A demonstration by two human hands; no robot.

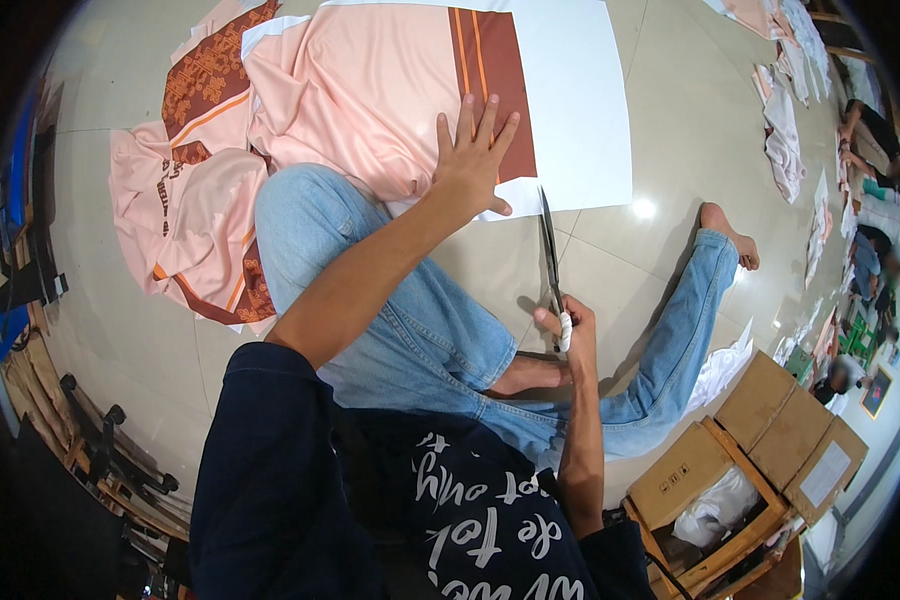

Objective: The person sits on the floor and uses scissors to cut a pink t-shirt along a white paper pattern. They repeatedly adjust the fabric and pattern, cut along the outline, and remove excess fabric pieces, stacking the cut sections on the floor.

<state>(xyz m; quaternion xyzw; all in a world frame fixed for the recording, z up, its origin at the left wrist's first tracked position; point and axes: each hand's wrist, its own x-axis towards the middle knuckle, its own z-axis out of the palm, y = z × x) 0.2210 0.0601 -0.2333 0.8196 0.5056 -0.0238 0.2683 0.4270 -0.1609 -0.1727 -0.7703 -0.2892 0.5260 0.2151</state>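
A sheet of printed fabric [360,85], peach with a brown band, orange stripes and a wide white margin, is spread on the tiled floor in front of me. My left hand [472,160] presses flat on it near the brown band, fingers spread. Low and to the right, my right hand [572,325] is closed round the handle of long dark scissors [549,240], whose grip is wrapped in white. The scissor tips touch the near edge of the white margin, just right of the brown band. Whether the blades are parted is hard to see.
More peach and brown fabric [195,220] lies crumpled by my left knee. Cardboard boxes [780,420] and a wooden frame [730,560] stand at the lower right. Fabric scraps [782,140] and other people [875,145] are along the far right. Dark chair parts [110,440] are at the left.
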